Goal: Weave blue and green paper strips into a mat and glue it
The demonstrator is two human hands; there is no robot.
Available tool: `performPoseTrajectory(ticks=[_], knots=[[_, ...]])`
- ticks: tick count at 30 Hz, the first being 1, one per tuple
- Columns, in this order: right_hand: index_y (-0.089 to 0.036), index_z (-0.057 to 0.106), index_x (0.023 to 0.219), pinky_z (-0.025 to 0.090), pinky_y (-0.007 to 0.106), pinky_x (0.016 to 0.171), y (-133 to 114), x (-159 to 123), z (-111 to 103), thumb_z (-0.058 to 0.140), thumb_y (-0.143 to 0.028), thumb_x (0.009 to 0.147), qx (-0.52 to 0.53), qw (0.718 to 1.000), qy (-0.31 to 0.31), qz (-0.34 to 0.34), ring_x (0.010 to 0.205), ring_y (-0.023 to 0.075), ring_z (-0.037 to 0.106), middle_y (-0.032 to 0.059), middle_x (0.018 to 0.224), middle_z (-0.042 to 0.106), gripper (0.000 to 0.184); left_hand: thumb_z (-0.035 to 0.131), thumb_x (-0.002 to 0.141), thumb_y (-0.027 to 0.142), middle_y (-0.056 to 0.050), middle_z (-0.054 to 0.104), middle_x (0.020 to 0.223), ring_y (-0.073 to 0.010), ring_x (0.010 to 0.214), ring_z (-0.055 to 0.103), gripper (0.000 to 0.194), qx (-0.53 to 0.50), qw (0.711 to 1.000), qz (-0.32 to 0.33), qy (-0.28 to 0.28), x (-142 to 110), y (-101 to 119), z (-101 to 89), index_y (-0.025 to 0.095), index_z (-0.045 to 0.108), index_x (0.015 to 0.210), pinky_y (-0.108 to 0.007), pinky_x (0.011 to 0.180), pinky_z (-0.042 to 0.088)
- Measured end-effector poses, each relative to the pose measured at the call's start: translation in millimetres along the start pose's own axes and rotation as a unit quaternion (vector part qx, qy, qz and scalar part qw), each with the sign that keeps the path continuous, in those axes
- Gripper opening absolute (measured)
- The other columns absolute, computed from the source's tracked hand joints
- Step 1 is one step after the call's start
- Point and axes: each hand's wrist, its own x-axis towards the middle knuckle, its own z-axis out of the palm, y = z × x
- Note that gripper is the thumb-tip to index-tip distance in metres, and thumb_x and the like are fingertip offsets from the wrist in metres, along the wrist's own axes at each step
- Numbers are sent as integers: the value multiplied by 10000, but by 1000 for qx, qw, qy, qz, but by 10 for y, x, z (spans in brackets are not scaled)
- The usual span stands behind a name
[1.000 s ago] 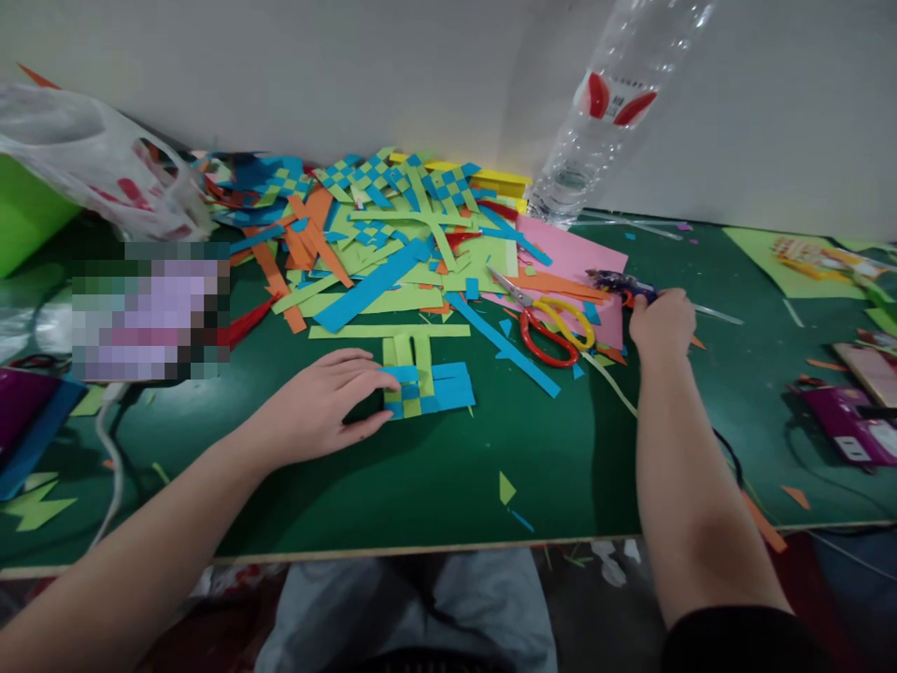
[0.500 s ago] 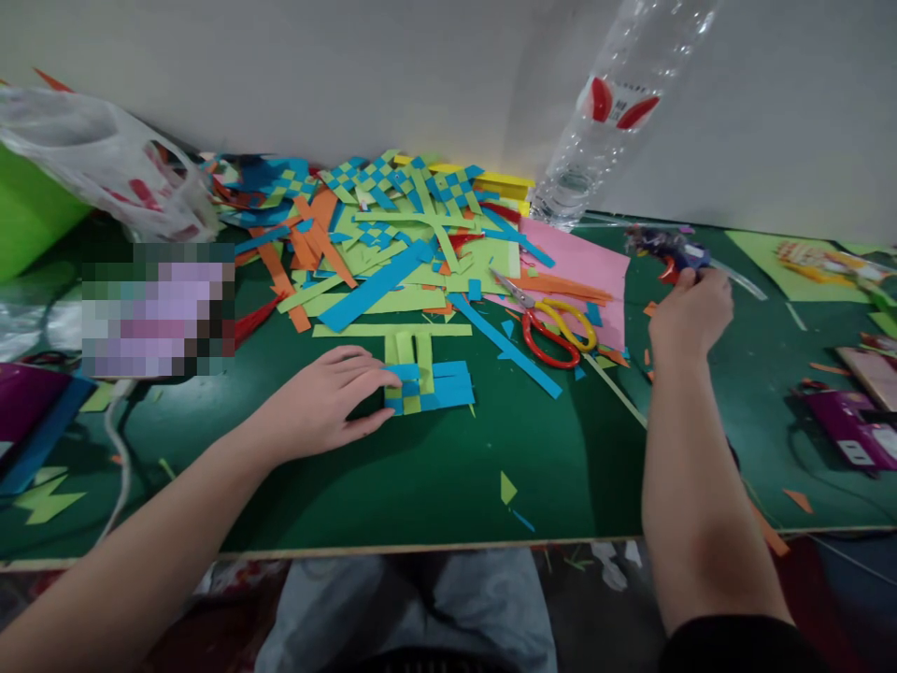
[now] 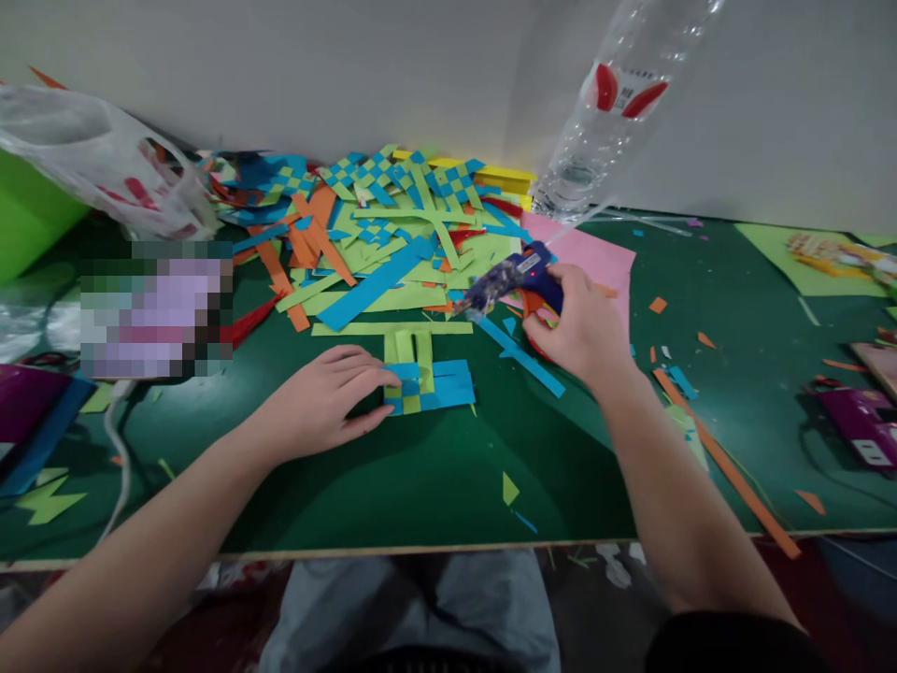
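My left hand (image 3: 343, 393) is at the left edge of a small blue and green paper weave (image 3: 448, 383), its fingertips and thumb pinning the weave to the table. Green strips (image 3: 403, 348) stick up from the weave's far side. In my right hand (image 3: 581, 322) is a dark blue hot glue gun (image 3: 533, 268), with a clear glue stick coming out of its back. Its nozzle points left, above and to the right of the weave. The scissors are mostly hidden behind the glue gun and my right hand.
Cut paper strips and finished weaves (image 3: 378, 224) are heaped at the back. Behind the glue gun lies a pink sheet (image 3: 609, 248). A plastic bottle (image 3: 581, 159) leans on the wall. At left are a plastic bag (image 3: 119, 168), a blurred-out device (image 3: 161, 313) and its cable (image 3: 121, 458).
My right hand has brought the glue gun from the back right of the table leftward, over the scissors and close to the weave. My left hand has stayed on the weave.
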Motion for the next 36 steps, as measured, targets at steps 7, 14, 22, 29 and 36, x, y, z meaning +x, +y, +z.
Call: performPoseTrajectory(ticks=[7,14,22,29,36], knots=[[-108,474,1288,536,460,758,-131,-62,-11,599,-393,770,-22,994,-98,-33,1074,390,604,211,1231,600,605,568,921,298,-48,722,993,-212,964,682,217,-16,1000,-13,-5,1,7,-5,239,603,1126,-409,972,498],[-104,496,1304,540,493,805,-53,-55,23,514,-387,831,-41,991,-112,-54,1073,378,622,202,1259,599,551,558,925,295,-50,718,980,-209,966,680,207,-14,1000,-18,-7,1,9,-9,233,603,1118,-402,970,491],[-35,474,1366,491,542,979,-7,-51,31,410,-356,931,-60,970,-158,-176,1265,376,541,242,1377,553,545,551,934,311,-54,713,986,-213,980,678,213,-4,1000,-15,-15,-5,2,-6,229,588,1127,-399,969,489],[-42,451,1389,521,552,921,-31,-65,18,352,-333,951,-77,963,-173,-190,1209,382,581,229,1400,540,536,571,923,292,-61,712,983,-215,967,677,221,-2,1000,-2,-8,0,1,-5,211,588,1128,-397,961,490],[-42,467,1374,532,525,914,-31,-65,23,339,-310,962,-94,962,-167,-195,1183,367,597,226,1393,544,508,564,929,297,-60,710,998,-213,975,671,224,-3,1000,-2,-9,-9,-9,1,216,576,1138,-406,955,494]])
